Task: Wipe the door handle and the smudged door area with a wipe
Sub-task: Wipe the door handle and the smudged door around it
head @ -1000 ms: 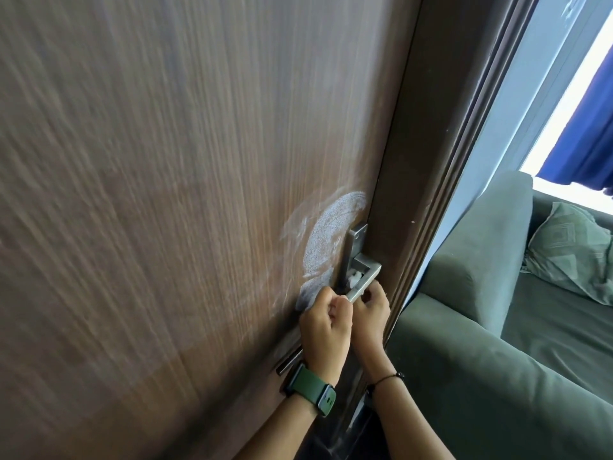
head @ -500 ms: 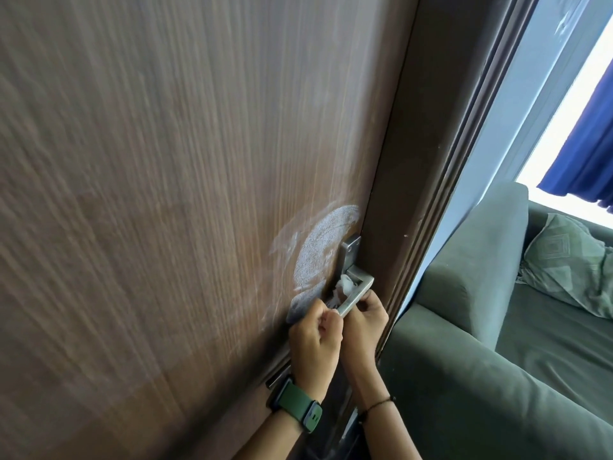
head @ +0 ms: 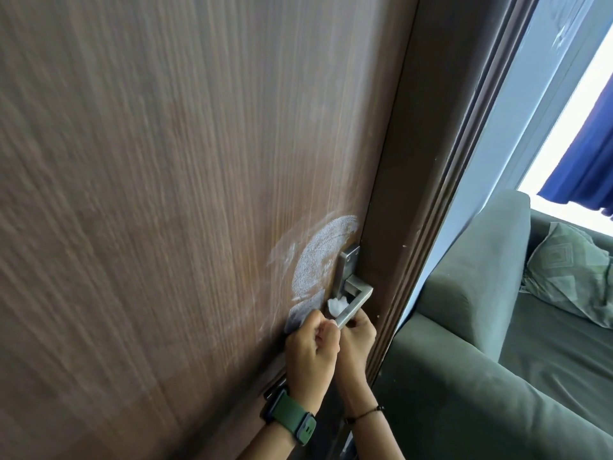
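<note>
A silver lever door handle (head: pixel 355 302) juts from a dark brown wooden door (head: pixel 166 194). Just left of its plate lies a whitish round smudge (head: pixel 320 257) with streaks. A crumpled white wipe (head: pixel 336 306) is bunched between the lever and the door. My left hand (head: pixel 310 353), with a green watch on its wrist, is closed at the lever's free end and pinches the wipe. My right hand (head: pixel 356 343) is curled under the lever's end from the right, and I cannot see whether it grips the lever or the wipe.
The dark door frame (head: pixel 431 194) runs down the right of the door. Beyond it a green sofa (head: pixel 481 360) with a patterned cushion (head: pixel 570 270) stands close to the doorway. A blue curtain (head: pixel 590 167) hangs by a bright window.
The view has shifted, so the handle and both hands sit lower in the frame. The wipe, hidden a second ago, now shows behind the lever. Both hands stay at the lever's end.
</note>
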